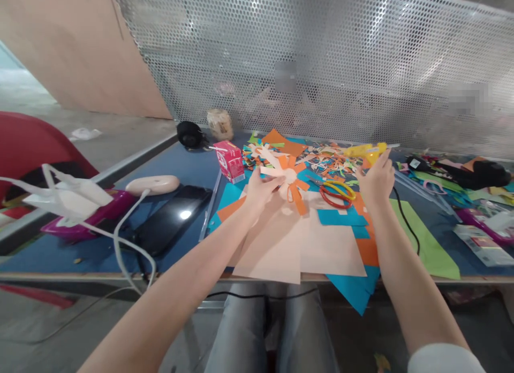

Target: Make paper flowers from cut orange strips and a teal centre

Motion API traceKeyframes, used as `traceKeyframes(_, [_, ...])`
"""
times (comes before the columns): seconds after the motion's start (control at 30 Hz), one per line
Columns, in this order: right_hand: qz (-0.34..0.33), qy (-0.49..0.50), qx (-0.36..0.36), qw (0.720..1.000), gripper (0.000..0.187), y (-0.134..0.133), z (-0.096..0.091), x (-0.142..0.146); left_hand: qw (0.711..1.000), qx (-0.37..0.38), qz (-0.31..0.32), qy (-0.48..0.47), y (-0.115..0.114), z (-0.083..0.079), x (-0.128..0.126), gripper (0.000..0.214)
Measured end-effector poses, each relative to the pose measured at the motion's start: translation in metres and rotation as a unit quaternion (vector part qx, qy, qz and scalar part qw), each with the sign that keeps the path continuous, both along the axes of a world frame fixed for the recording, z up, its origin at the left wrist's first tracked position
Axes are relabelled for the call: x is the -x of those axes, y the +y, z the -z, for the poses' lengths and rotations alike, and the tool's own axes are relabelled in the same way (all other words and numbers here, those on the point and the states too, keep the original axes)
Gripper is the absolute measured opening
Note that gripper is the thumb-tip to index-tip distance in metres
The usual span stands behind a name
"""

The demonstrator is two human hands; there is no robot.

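My left hand (261, 188) pinches a paper flower (289, 176) with a pale round centre and orange and pale petals. It is held over the pale paper sheets (329, 250). In my right hand (376, 180) is a yellow hot glue gun (367, 151), gripped by its handle and raised over the right of the paper pile, nozzle pointing left. A black cord (407, 223) trails down from it. Between my hands lies a pair of scissors (335, 193) with red and yellow handles, resting on the papers. Coloured paper scraps (331, 161) are heaped behind the flower.
A pink carton (231, 161) with a straw stands left of the flower. Farther left lie a black phone (172, 218), a white oval device (152, 184) and white cables. Green paper (425, 244) lies at right. A perforated metal panel (321, 68) rises behind the blue table.
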State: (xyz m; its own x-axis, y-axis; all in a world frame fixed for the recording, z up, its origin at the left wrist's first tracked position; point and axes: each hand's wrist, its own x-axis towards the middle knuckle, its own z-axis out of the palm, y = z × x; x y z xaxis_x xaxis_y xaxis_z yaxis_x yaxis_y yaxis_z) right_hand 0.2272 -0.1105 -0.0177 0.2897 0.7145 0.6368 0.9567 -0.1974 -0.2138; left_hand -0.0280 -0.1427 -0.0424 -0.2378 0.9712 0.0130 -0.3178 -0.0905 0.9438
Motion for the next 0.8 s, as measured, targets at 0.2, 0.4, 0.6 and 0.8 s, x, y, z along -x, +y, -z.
traceKeyframes(0.2, [0.073,0.035,0.113,0.990,0.077,0.005,0.013,-0.002,1.000,-0.022,0.003,0.008,0.003,0.004,0.002,0.042])
traceKeyframes(0.4, [0.114,0.085,0.131,0.981,0.082,0.015,0.025,-0.006,0.999,-0.022,0.013,0.024,0.004,0.007,0.001,0.046])
traceKeyframes(0.6, [0.095,0.149,0.104,0.979,0.087,0.018,0.027,-0.017,1.000,-0.024,0.014,0.008,0.002,0.004,0.002,0.045])
traceKeyframes(0.8, [-0.019,0.213,0.023,0.977,0.083,0.014,0.018,-0.012,0.999,-0.016,0.025,0.033,0.002,0.006,0.002,0.050])
